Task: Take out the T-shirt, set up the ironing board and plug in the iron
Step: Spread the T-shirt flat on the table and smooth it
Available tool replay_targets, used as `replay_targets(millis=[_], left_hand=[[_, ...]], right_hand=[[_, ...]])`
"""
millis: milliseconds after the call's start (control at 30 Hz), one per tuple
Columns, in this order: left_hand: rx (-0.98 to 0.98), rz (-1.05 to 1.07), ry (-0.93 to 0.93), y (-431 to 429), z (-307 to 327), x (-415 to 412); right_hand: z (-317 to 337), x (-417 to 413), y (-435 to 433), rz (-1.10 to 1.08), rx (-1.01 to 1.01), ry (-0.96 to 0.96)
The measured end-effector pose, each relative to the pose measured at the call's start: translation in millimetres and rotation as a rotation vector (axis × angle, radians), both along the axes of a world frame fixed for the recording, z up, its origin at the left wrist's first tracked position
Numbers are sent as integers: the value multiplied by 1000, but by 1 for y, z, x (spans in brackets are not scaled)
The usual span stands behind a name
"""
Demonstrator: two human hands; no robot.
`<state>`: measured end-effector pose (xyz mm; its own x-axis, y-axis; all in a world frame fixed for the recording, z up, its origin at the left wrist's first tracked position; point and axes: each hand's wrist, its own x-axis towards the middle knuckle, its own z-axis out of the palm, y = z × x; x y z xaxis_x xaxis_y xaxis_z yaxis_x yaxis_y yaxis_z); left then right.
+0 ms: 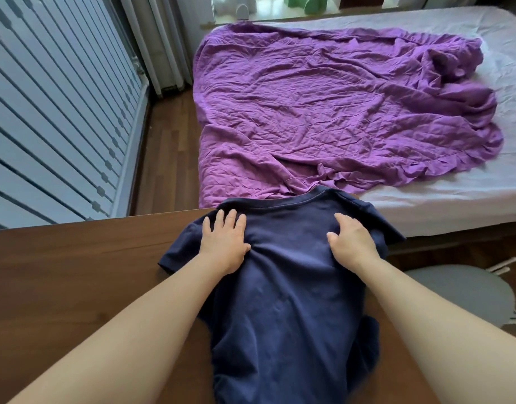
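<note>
The navy T-shirt (283,287) lies spread on the brown surface (76,272), collar toward the bed (425,205). The left hand (224,240) and right hand (351,240) press flat on it, fingers apart, gripping nothing. So the shirt is out; no ironing board, iron or container is visible.

One head-worn wide-angle view looks forward and steeply down from close above the brown table (76,272), past both forearms, toward the bed (425,199) beyond its far edge
</note>
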<state>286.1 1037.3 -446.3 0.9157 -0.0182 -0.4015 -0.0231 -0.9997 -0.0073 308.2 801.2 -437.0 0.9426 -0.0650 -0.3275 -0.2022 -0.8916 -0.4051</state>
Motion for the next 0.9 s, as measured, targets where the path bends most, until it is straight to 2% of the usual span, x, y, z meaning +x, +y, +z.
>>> replay_targets(millis=[200, 267, 400, 500, 667, 767, 900], left_hand=[[-48, -61, -163, -21, 25, -45], [-74, -77, -170, -32, 36, -65], [-200, -78, -50, -52, 48, -111], [-287, -48, 70, -64, 49, -136], [-298, -3, 233, -81, 46, -155], [-302, 17, 254, -83, 36, -158], [-240, -19, 244, -87, 31, -153]], right_hand=[[32, -44, -5, -100, -50, -135], [40, -65, -10, -133, -67, -126], [45, -108, -28, -158, -109, 68], [40, -137, -40, -51, -12, 229], [28, -156, -52, -42, 35, 193], [22, -156, -55, -31, 12, 244], [19, -155, -57, 115, -113, 351]])
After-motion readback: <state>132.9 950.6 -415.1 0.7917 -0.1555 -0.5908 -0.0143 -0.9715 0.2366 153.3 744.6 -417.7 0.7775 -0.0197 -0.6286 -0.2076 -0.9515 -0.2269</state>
